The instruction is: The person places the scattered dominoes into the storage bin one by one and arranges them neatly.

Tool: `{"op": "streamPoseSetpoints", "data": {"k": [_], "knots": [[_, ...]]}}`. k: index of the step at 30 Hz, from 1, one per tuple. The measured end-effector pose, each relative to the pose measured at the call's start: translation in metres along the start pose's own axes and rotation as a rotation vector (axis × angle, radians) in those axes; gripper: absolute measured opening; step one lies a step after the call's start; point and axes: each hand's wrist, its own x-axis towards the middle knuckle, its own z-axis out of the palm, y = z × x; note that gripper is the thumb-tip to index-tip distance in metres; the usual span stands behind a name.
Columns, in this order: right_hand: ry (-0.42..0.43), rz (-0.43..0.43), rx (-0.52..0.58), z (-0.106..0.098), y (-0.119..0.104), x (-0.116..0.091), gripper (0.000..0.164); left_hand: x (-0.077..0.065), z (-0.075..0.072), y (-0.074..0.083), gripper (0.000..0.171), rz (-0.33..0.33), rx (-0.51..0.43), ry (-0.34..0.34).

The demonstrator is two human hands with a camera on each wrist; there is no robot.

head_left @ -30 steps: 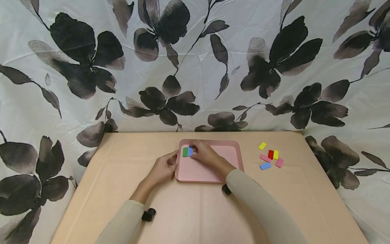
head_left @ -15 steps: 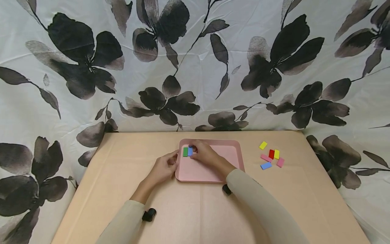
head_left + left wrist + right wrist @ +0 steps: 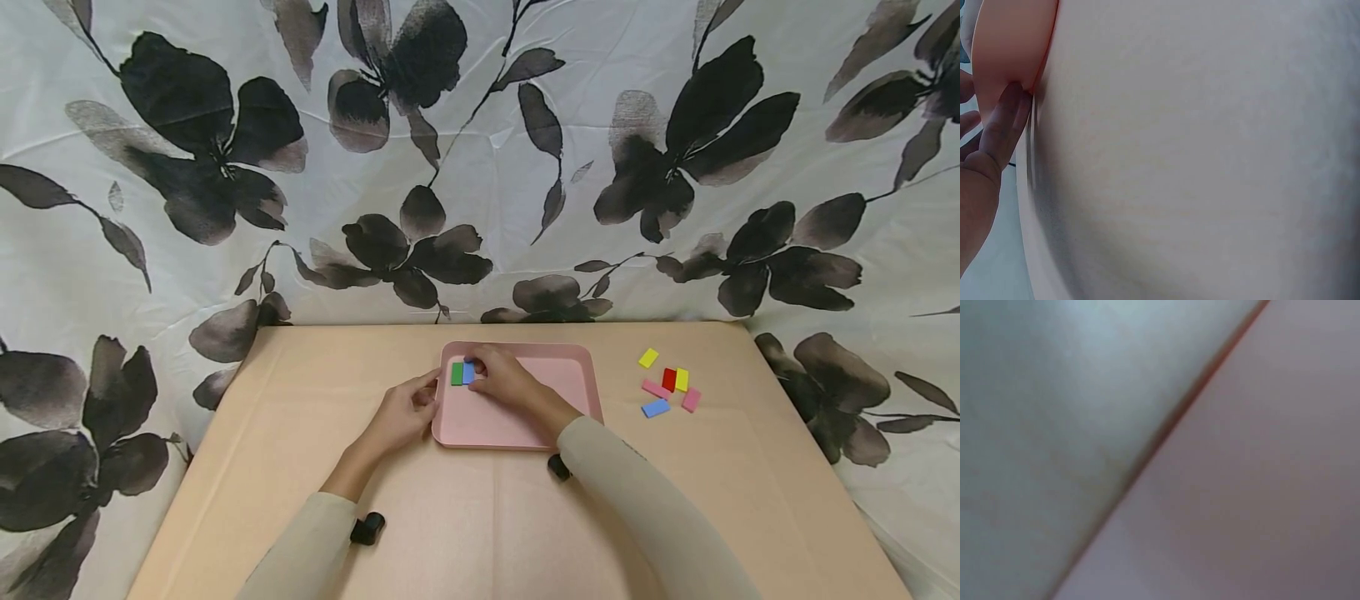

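Note:
A pink rectangular tray (image 3: 525, 437) lies near the far edge of the table. Inside its upper left corner a green block (image 3: 457, 373) and a blue block (image 3: 468, 372) stand side by side, long sides together. My right hand (image 3: 510, 383) reaches over the tray and pinches the blue block by its two ends between thumb and fingers. At the tray's left side, the fingertips of my left hand (image 3: 405, 410) touch the rim. In the left wrist view, a finger (image 3: 1004, 122) lies against the outer wall. The right wrist view shows the tray surface (image 3: 1260, 487) but no fingers.
Right of the tray lie several loose flat blocks: a yellow block (image 3: 648, 358), a red block (image 3: 668, 380), another yellow one, two pink blocks and a second blue block (image 3: 656, 408). A flower-printed cloth (image 3: 525, 167) hangs behind the tan table (image 3: 450, 533).
Both hands hold nearly the same positions, the right still on the blue block beside the green one. The whole head view shifts only slightly.

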Motion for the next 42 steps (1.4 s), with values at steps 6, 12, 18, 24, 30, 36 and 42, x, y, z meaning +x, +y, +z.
{"op": "streamPoseSetpoints", "data": {"k": [6, 12, 18, 24, 30, 36, 42], "knots": [[-0.002, 0.0, 0.008, 0.0006, 0.0004, -0.001, 0.049, -0.0002, 0.0001, 0.0, 0.059, 0.003, -0.009, -0.001], [-0.003, -0.003, 0.018, 0.0017, 0.0017, -0.0013, 0.047, -0.0002, -0.0001, -0.0003, 0.06, 0.023, -0.025, 0.001], [0.002, -0.015, 0.024, 0.0032, 0.003, -0.0007, 0.046, -0.0002, 0.0004, -0.0013, 0.06, 0.028, -0.03, 0.005], [0.007, -0.017, 0.019, 0.0048, 0.0036, -0.0005, 0.046, -0.001, 0.0, -0.0005, 0.06, 0.028, -0.026, 0.009], [0.018, -0.002, 0.029, 0.0061, 0.0035, -0.0013, 0.047, -0.0012, 0.0, 0.0005, 0.059, 0.039, -0.024, 0.007], [0.039, -0.016, 0.034, 0.008, 0.004, -0.0013, 0.045, -0.0008, 0.0005, 0.0001, 0.06, 0.037, -0.031, 0.008], [0.048, -0.021, 0.042, 0.0081, 0.0039, -0.0024, 0.044, -0.0009, 0.0007, 0.0008, 0.06, 0.035, -0.033, 0.005]]}}
